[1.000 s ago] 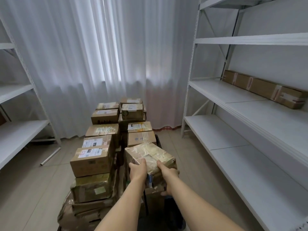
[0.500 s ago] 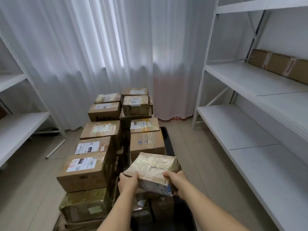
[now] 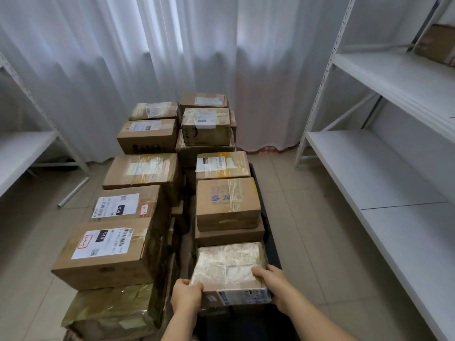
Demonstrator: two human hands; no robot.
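A small cardboard parcel (image 3: 229, 264) wrapped in shiny clear tape sits at the near end of a pile of boxes. My left hand (image 3: 186, 295) grips its near left corner. My right hand (image 3: 273, 284) grips its near right corner, fingers curled over the top edge. A white and blue label shows on the parcel's near face. Just behind it stands a taped brown box (image 3: 226, 203) with blue print on top.
Several labelled cardboard boxes (image 3: 108, 252) are stacked on a low black cart (image 3: 269, 232) on the tiled floor. White metal shelving (image 3: 384, 183) runs along the right, holding a brown box (image 3: 434, 44) on an upper level. Another white shelf (image 3: 22, 153) stands left. White curtains hang behind.
The parcel, held by both hands, has come down and toward me, level now at the pile's near end. The view has tilted downward and closer to the boxes.
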